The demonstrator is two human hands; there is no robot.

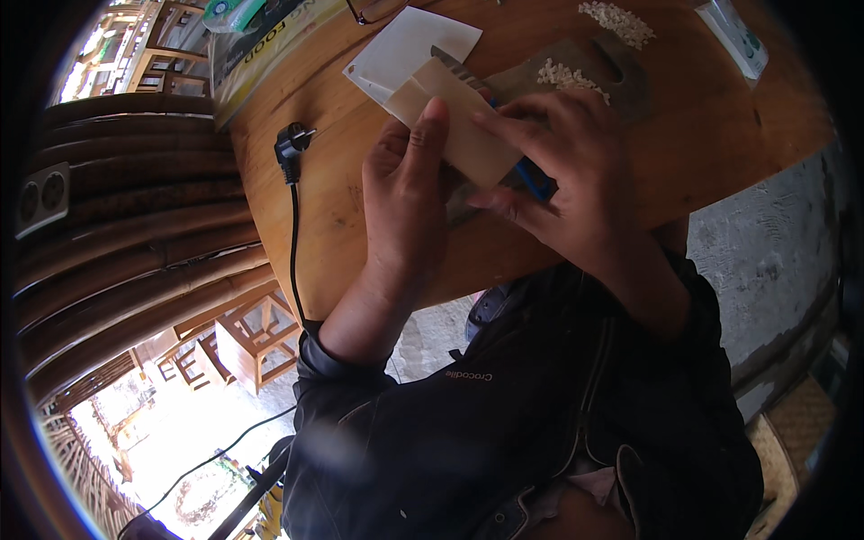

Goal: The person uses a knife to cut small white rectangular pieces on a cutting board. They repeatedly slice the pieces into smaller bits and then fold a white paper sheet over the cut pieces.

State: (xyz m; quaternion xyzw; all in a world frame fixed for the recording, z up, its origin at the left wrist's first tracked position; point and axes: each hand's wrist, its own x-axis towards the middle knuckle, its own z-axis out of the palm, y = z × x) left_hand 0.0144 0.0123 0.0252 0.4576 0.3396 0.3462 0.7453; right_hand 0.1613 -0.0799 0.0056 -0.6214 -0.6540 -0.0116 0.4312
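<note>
Both of my hands are raised over the wooden table, on a flat beige rectangle of paper or card (468,135). My left hand (405,184) pinches its left side, thumb on top. At its right edge, my right hand (571,148) has the fingers above and the thumb below. A grey pointed blade (454,67) shows behind the beige piece. Blue parts (537,183) show beside my right fingers; whether they belong to the blade is hidden. A white sheet (414,54) lies on the table beyond my left hand.
Pale small pieces lie in two piles, one (569,77) on a grey-brown board (630,94), another (617,23) farther back. A white packet (733,40) lies at the far right. A black plug (292,148) with its cable rests at the left of the wooden table (333,243).
</note>
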